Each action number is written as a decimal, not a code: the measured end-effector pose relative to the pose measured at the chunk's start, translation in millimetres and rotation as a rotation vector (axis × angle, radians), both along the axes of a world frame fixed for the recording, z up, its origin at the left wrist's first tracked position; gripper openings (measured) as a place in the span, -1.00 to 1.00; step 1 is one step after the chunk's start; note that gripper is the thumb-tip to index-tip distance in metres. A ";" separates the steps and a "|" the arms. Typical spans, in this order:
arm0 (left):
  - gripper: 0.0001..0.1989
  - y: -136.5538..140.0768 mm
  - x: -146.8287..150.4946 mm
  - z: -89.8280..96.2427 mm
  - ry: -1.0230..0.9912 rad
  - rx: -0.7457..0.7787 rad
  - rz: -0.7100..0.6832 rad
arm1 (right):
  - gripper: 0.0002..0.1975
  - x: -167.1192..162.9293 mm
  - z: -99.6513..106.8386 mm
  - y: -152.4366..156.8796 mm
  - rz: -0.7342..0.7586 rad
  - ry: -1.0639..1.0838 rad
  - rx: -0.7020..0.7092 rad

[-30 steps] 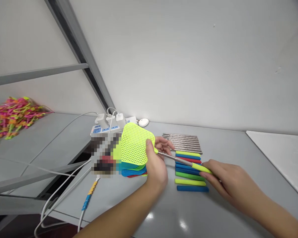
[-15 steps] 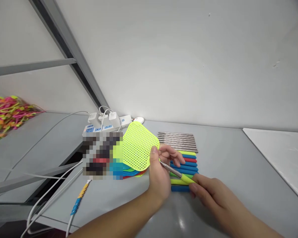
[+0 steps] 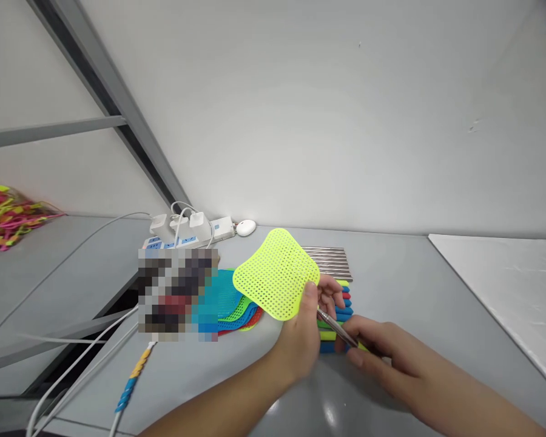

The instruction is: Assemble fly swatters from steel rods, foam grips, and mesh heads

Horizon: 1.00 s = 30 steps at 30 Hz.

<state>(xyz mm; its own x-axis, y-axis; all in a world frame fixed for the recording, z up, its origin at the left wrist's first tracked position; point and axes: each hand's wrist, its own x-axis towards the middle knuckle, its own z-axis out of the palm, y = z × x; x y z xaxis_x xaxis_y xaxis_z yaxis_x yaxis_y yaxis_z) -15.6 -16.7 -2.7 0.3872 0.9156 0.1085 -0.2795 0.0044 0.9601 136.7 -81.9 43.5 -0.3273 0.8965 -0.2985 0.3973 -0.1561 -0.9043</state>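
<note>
A fly swatter's yellow-green perforated head [image 3: 275, 273] is tilted up above the table, pinched near its neck by my left hand [image 3: 300, 340], thumb on the front face. From the neck a metal rod [image 3: 338, 326] slants down right to a yellow-green grip, mostly hidden in my right hand [image 3: 391, 355]. My right fingers and thumb close around where rod and grip meet. Behind my hands lie several coloured handle grips [image 3: 328, 347] in a row, partly covered. Bare metal rods [image 3: 331, 262] lie side by side beyond them. Loose blue, green and red swatter heads [image 3: 225, 294] overlap to the left.
A power strip [image 3: 222, 228] with white chargers and a white oval device [image 3: 246, 227] sit near the wall. A blurred-out patch covers something left of the loose heads. Cables run along the left edge. White sheeting [image 3: 505, 279] lies at right; a colourful heap [image 3: 9, 215] at far left.
The swatter head has turned and shifted right with my left hand. My right hand has moved closer along the swatter, covering more of the yellow-green grip. The camera view has shifted slightly.
</note>
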 end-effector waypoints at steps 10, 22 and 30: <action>-0.74 15.9 -17.8 9.7 0.617 0.617 -0.079 | -0.71 51.1 -4.1 25.8 -0.279 -1.093 0.213; -0.80 17.8 -12.6 5.6 0.761 0.843 -0.214 | -0.66 108.9 -14.8 46.8 -0.189 -1.248 -0.078; -0.83 16.9 -12.5 12.2 0.922 0.942 -0.273 | -0.72 99.4 -14.9 45.4 -0.143 -1.312 -0.037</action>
